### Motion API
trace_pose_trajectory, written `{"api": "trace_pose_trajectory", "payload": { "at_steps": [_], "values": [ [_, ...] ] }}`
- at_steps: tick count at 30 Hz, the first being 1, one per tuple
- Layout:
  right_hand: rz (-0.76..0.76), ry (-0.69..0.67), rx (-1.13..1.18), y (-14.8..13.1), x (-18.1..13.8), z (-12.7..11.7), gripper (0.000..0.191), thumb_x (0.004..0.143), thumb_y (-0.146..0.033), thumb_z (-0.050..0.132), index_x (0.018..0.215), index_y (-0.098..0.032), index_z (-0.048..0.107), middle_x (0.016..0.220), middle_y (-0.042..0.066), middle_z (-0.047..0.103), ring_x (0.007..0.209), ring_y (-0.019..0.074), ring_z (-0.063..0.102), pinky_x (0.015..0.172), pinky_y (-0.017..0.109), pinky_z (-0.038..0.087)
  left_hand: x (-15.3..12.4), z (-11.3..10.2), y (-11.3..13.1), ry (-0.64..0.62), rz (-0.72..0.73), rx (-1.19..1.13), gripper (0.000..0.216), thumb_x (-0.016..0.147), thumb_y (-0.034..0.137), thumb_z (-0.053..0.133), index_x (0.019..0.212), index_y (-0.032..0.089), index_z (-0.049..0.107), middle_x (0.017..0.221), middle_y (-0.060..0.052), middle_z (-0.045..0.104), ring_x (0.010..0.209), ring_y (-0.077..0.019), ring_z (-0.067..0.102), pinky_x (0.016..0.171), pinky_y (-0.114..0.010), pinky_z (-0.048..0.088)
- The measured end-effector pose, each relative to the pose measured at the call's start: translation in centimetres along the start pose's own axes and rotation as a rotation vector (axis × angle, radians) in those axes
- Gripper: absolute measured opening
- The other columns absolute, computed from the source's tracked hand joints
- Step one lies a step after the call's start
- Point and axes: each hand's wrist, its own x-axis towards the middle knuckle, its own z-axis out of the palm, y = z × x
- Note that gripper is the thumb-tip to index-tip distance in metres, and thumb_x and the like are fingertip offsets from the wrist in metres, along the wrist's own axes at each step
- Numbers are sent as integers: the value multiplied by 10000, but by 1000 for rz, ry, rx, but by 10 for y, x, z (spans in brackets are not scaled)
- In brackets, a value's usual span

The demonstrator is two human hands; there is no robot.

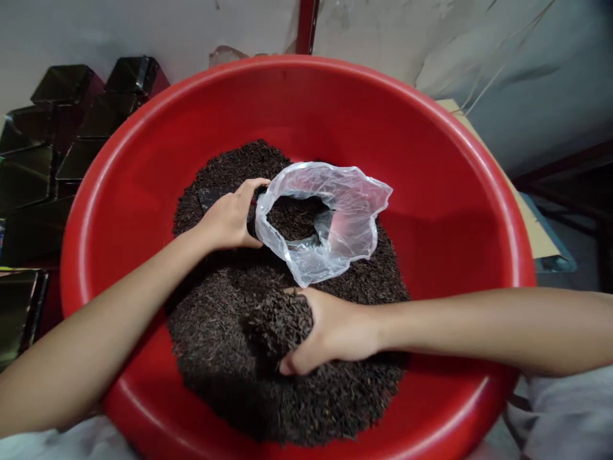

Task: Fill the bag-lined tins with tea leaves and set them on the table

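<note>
A big red plastic basin (431, 160) holds a heap of dark loose tea leaves (230, 358). A clear plastic bag (345, 230) lies open on the heap, with some leaves inside. My left hand (230, 220) grips the bag's left rim together with a dark box edge beneath it. My right hand (330, 332) is cupped and closed around a scoop of tea leaves just below the bag's mouth.
Dark glossy boxes (57, 128) are stacked to the left of the basin. A flat cardboard piece (531, 223) lies to the right, behind the rim. A pale wall and a red post (306, 25) stand behind.
</note>
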Motion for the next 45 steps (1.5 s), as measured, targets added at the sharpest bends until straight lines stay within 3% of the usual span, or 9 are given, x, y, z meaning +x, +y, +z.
{"api": "trace_pose_trajectory", "payload": {
  "at_steps": [8,14,20,23,27,31,38,42,45],
  "values": [
    [-81,-281,244,-36,-34,-2,357,580,-91,745,911,-143,620,835,-24,625,782,76,593,744,175,496,0,1,-1,7,12,6,947,517,347,758,1333,207,296,1363,-115,434,1094,-345,568,926,-445,465],
    [-249,113,278,-59,-46,-17,299,641,-208,629,936,-158,634,836,11,674,778,158,660,738,270,550,0,1,-1,21,55,3,885,550,323,719,1329,200,318,1339,-116,461,1050,-335,590,900,-445,483],
    [-355,446,238,-57,-24,-43,261,689,-342,620,890,-178,640,817,34,691,859,226,662,823,403,540,-3,4,4,44,59,3,933,552,327,751,1343,232,266,1380,-118,418,1128,-347,549,930,-468,467],
    [-383,541,104,-50,-13,-51,343,680,-345,671,977,-181,616,939,63,689,978,244,627,895,432,505,-4,3,8,34,31,-25,953,554,313,752,1350,233,233,1391,-117,405,1144,-340,542,927,-454,471],
    [-422,494,-102,-47,-10,-52,438,751,-375,631,1140,-191,554,1143,76,627,1123,244,550,978,457,442,-2,1,7,19,17,10,950,561,342,749,1360,224,248,1390,-120,403,1156,-346,529,933,-449,462],
    [-492,505,-434,-51,-16,-52,330,802,-352,581,1083,-179,598,1141,73,622,1063,212,580,944,392,464,-1,0,3,3,36,32,933,578,382,734,1367,233,260,1379,-108,422,1157,-334,527,942,-439,453],
    [-810,944,-1005,-61,-33,-57,121,809,-329,589,814,-211,612,825,27,642,811,163,603,794,321,501,-1,-4,6,-21,-16,-3,969,545,381,753,1370,222,271,1384,-115,417,1162,-356,520,954,-459,442],
    [-693,1063,-1130,-66,-40,-73,404,725,-442,675,1018,-188,559,1022,75,596,906,212,580,804,377,489,0,-2,2,18,-4,-129,956,539,380,766,1356,250,289,1385,-80,423,1203,-347,486,979,-457,429],
    [-304,997,-1138,-69,-41,-84,520,709,-540,651,1038,-149,551,987,95,602,844,242,587,746,430,479,1,3,-6,101,-12,-190,939,523,408,779,1325,232,322,1321,-84,485,1190,-345,492,985,-471,424]
  ]
}}
